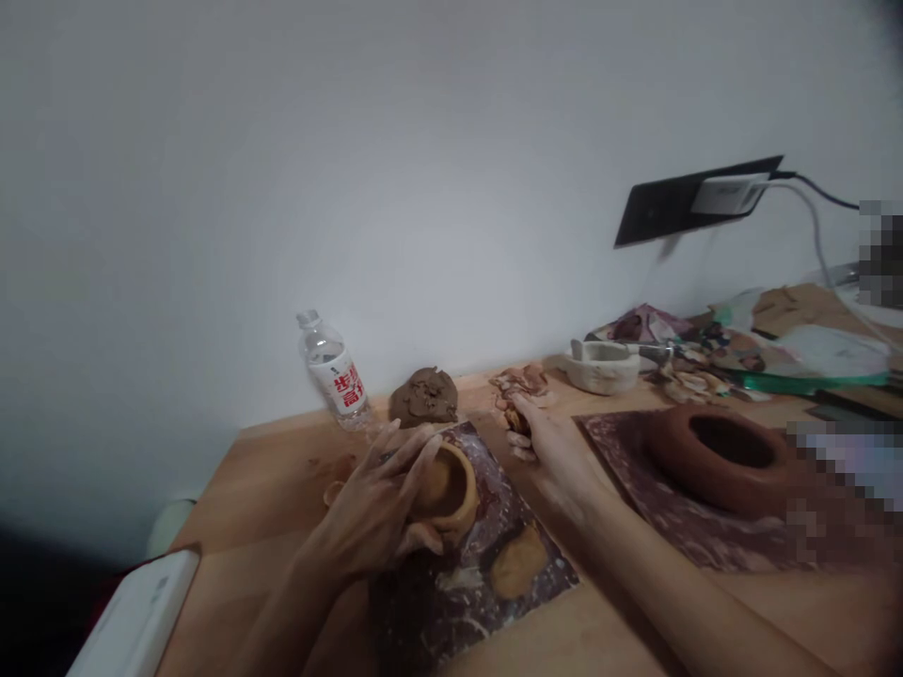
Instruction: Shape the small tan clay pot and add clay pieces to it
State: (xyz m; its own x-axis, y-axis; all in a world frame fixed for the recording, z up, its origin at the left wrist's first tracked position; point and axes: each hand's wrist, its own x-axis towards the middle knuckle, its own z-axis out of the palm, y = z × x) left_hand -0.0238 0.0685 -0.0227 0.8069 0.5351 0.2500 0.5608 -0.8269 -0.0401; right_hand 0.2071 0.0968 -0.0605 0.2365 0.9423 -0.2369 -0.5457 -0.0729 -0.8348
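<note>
My left hand (pixel 385 494) is wrapped around the left side of a small tan clay bowl (pixel 462 503), its thumb at the front and its fingers across the far rim. The bowl stands on a dark, clay-smeared board (pixel 486 616). On the same board, to the right of the bowl, lies a flat tan clay slab (pixel 520 561). My right hand (pixel 532 432) is closed beyond the board's right edge, beside a heap of thin clay scraps (pixel 526 381). Something small and brownish shows between its fingers, too hidden to name.
A plastic bottle (pixel 331 371) and a lump of dark clay (pixel 424 397) stand by the wall. Right are a whitish bowl (pixel 603 367), crumpled bags (pixel 797 343), and a large reddish-brown clay vessel (pixel 720 456) on another board. A white box-like object (pixel 137 611) sits lower left.
</note>
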